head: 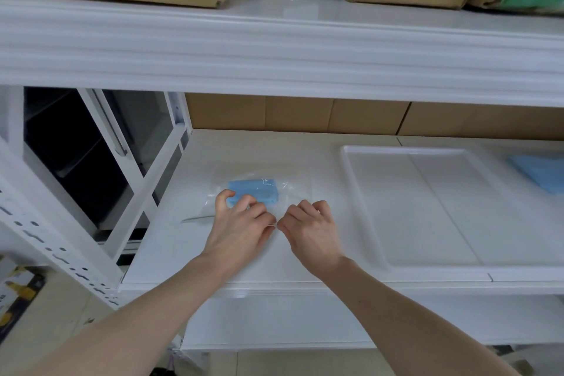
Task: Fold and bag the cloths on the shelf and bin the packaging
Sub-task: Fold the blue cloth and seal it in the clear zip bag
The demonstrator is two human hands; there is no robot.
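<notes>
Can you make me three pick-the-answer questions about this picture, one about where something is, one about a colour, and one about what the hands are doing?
1. Where is the white tray?
A. On the shelf, right of the hands
B. On the floor
C. On top of the boxes

2. What colour is the folded cloth in the clear bag?
A. Red
B. Blue
C. Yellow

3. What are the two hands doing?
A. Lying flat and open
B. Hanging by the person's sides
C. Pinching the bag's near edge

Answers:
1. A, the tray lies on the same shelf, to the right.
2. B, the cloth shows light blue through the plastic.
3. C, the left hand and right hand have curled fingers meeting at the plastic edge.
</notes>
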